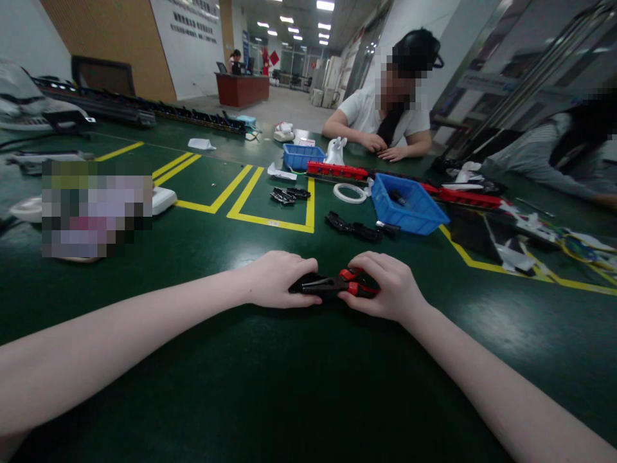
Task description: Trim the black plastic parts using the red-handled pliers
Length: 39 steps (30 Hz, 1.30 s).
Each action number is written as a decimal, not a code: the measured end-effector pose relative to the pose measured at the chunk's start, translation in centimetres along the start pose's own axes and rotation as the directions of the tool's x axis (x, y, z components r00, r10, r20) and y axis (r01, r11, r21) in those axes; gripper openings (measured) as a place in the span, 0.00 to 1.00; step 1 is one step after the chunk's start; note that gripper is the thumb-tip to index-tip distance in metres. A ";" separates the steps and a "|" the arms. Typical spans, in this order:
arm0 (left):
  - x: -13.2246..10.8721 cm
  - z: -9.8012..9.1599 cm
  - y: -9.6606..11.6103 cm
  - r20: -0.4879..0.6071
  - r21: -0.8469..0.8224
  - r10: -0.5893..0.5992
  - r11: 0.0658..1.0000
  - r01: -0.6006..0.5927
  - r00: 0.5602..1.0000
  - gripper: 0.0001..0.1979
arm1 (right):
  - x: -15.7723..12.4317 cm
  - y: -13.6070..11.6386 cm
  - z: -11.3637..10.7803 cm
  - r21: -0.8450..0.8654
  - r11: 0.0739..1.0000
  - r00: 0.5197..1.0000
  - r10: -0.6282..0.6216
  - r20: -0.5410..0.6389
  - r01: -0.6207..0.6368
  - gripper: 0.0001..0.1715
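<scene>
Red-and-black handled pliers (pixel 348 283) are gripped in my right hand (pixel 393 286), which is closed around the handles. Their long dark jaws point left and lie over a black piece (pixel 301 283). My left hand (pixel 274 280) is closed on that black piece, thumb and fingers on either side of it. Its kind is hard to tell, since the fingers and the pliers cover much of it. Both hands are low over the green table (pixel 289 386). Beyond them lie black moulded parts (pixel 354 226).
A blue bin (pixel 407 202) stands ahead to the right, beside a white tape roll (pixel 349 193) and red strips (pixel 337 170). A smaller blue bin (pixel 303 156) is farther back. Left sits a blurred-out object (pixel 96 212). Across the table a person (pixel 385 122) sits; another sits right.
</scene>
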State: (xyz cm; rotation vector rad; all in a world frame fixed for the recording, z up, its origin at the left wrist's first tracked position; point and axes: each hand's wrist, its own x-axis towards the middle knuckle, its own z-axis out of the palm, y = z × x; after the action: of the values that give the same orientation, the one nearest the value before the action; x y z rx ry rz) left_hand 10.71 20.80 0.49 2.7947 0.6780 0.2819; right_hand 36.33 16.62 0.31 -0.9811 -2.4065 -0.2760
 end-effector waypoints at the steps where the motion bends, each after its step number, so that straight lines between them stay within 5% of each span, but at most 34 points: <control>1: 0.0 0.0 0.0 0.001 0.000 0.002 1.000 -0.002 1.000 0.19 | 0.0 0.0 0.0 -0.001 1.000 1.000 -0.002 0.002 0.002 0.19; 39: -0.1 -0.3 0.0 0.015 0.035 -0.007 0.999 0.007 1.000 0.18 | -0.2 0.5 0.1 -0.070 0.997 0.999 -0.046 -0.017 0.045 0.19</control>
State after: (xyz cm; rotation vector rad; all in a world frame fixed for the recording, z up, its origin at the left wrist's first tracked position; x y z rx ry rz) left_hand 10.58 20.85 0.78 2.8239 0.6953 0.2498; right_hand 36.73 16.95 0.10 -0.9514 -2.4192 -0.3861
